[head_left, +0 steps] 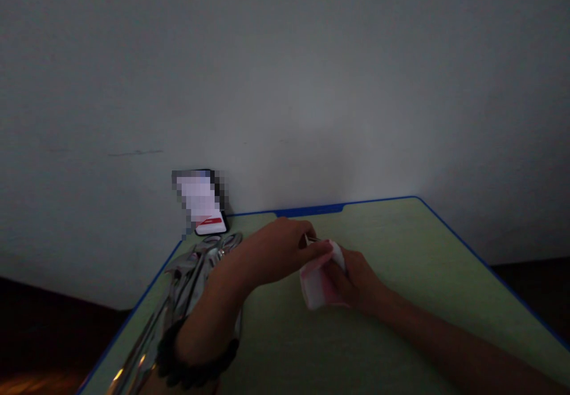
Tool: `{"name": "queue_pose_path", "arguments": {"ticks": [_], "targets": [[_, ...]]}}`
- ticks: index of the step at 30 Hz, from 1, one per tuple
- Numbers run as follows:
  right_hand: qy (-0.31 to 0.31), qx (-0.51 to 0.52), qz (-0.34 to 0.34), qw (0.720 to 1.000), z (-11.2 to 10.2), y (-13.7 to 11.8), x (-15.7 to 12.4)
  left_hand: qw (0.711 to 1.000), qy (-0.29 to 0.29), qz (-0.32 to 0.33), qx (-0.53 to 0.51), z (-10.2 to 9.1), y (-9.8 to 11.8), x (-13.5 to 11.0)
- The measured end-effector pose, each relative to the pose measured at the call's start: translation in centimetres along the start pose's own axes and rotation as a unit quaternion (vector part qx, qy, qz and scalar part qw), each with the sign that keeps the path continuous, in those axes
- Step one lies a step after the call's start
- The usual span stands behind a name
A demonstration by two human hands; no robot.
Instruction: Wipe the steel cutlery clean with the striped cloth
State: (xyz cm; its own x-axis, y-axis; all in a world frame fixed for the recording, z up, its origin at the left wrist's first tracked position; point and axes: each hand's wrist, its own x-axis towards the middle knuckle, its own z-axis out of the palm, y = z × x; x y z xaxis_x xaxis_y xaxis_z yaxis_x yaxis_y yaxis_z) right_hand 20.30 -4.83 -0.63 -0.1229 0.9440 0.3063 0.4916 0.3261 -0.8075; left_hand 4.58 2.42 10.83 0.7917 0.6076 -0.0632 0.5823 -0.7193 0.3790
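Note:
My right hand (351, 279) is closed around a pink and white cloth (316, 288), and a corner of the cloth hangs below the fingers. My left hand (285, 249) meets it over the middle of the table, its fingers bent round a thin shiny metal piece (313, 239). Only a sliver of that piece shows, so I cannot tell its kind; the cloth touches it. Beside my left forearm lies a pile of metal utensils (191, 276) with long handles, partly hidden by the arm.
A phone (211, 224) with a lit screen leans against the wall (312, 86) at the table's back left corner. The pale green table (401, 240) has a blue edge and touches the wall. A dark beaded bracelet (196, 359) sits on my left wrist.

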Motion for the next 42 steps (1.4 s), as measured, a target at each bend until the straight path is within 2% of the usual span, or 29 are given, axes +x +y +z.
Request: {"name": "queue_pose_path", "arguments": {"ticks": [4,8,12,17,20,22,24,25,27,30,31,33,35,37,40,42], "targets": [[-0.018,0.002,0.003,1.000,0.0,-0.2,0.1,0.999,-0.035,0.007,-0.023,-0.8,-0.8,0.1],[-0.044,-0.017,0.014,0.999,0.0,-0.5,0.2,0.993,-0.061,-0.017,-0.102,-1.9,-2.2,-0.4],[-0.051,-0.019,0.016,0.998,-0.1,-0.4,0.2,0.989,-0.034,-0.025,-0.142,-2.8,-3.3,-1.2],[-0.032,-0.021,0.030,0.999,-0.1,-0.1,0.1,0.955,0.077,-0.006,-0.286,-3.9,-4.2,-2.3],[-0.040,-0.047,0.026,0.998,0.1,-0.1,0.1,0.931,0.191,-0.027,-0.311,-4.8,-4.8,-3.3],[-0.047,-0.062,0.007,0.997,0.1,-0.1,0.1,0.903,0.274,-0.040,-0.329,-5.3,-5.1,-3.9],[-0.018,-0.050,-0.016,0.998,-0.2,-0.2,0.3,0.873,0.331,-0.041,-0.355,-5.6,-5.1,-4.2],[0.009,-0.039,-0.031,0.999,-0.5,-0.3,0.5,0.866,0.341,-0.040,-0.364,-5.6,-4.9,-4.2],[0.075,-0.034,-0.058,0.995,-1.4,-0.7,1.0,0.868,0.334,-0.032,-0.366,-5.4,-4.2,-3.9],[0.174,-0.099,-0.084,0.976,-2.9,-1.8,1.9,0.893,0.268,-0.013,-0.360,-4.4,-2.4,-2.7],[0.188,-0.121,-0.086,0.971,-3.3,-2.2,2.1,0.898,0.243,0.000,-0.367,-4.0,-1.8,-2.2],[0.172,-0.144,-0.076,0.972,-3.9,-2.9,2.3,0.899,0.209,0.039,-0.382,-2.8,-0.6,-1.1],[0.116,-0.152,-0.055,0.980,-4.5,-3.1,2.4,0.910,0.187,0.060,-0.365,-1.6,0.3,0.0],[0.074,-0.174,-0.038,0.981,-5.4,-2.7,2.6,0.917,0.196,0.059,-0.342,-0.3,0.8,0.8],[0.066,-0.242,-0.018,0.968,-7.8,-0.7,3.1,0.952,0.196,0.019,-0.234,1.0,0.7,1.4],[0.066,-0.288,0.032,0.955,-10.2,1.3,3.3,0.972,0.156,0.016,-0.173,1.4,0.4,1.5]]}}
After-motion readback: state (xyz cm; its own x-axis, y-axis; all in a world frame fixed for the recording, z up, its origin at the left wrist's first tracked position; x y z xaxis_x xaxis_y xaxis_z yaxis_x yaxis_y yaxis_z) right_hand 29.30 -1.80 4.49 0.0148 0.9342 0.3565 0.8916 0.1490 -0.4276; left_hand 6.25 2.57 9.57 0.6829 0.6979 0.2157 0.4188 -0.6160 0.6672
